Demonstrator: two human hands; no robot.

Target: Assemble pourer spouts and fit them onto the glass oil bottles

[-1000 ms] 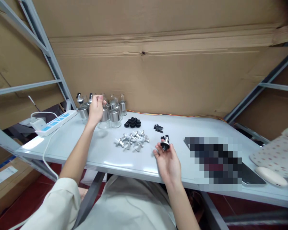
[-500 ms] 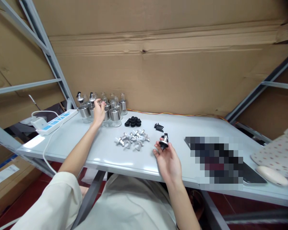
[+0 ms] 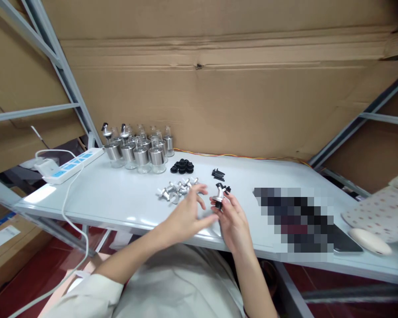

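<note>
The right hand (image 3: pixel 234 216) pinches a spout (image 3: pixel 220 196); the open, empty left hand (image 3: pixel 189 214) should steady it squarely.

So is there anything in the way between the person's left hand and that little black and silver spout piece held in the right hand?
Nothing visible: the left hand sits just beside the small black and silver spout piece pinched in the right hand, with only bare white tabletop beneath.
</note>
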